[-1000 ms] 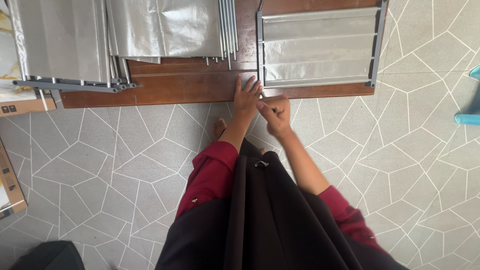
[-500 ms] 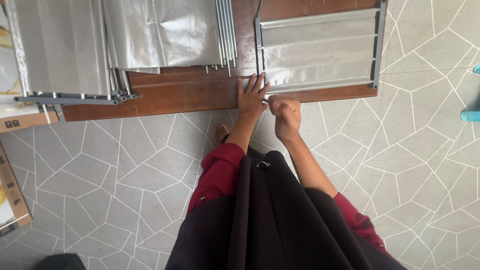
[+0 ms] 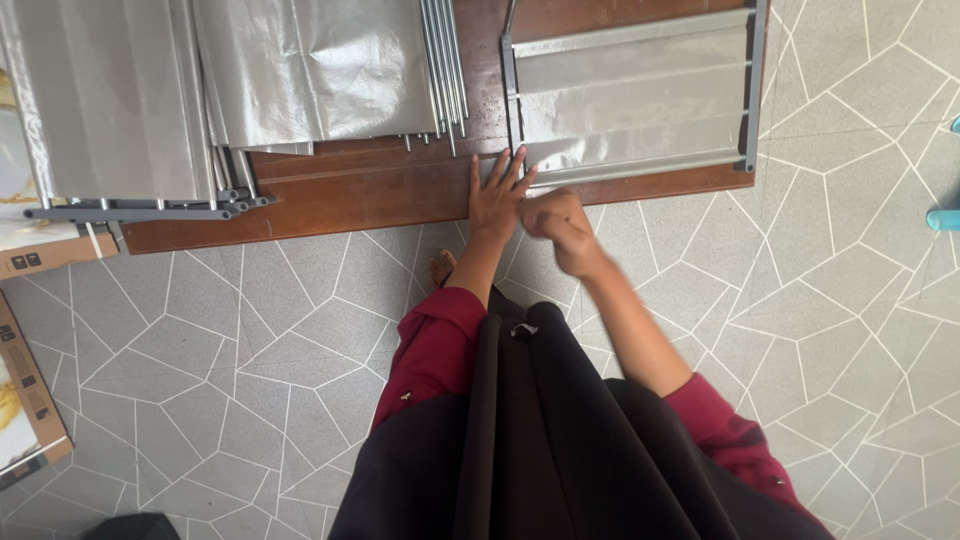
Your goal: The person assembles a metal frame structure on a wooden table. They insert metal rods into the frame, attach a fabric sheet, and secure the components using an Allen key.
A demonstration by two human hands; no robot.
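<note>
Left hand (image 3: 497, 195) flat, fingers spread, pressing near corner of grey frame (image 3: 630, 90) on wooden table (image 3: 370, 190) — holds nothing. Right hand (image 3: 555, 215) fisted beside it, blurred; contents unclear. Keep your palm down, steady corner before pushing.

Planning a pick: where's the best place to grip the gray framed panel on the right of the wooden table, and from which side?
Probably the near long rail of the gray framed panel, approached from the table edge by the left hand. The panel lies flat, that rail runs along the edge, and the middle looks like soft sheet.
</note>
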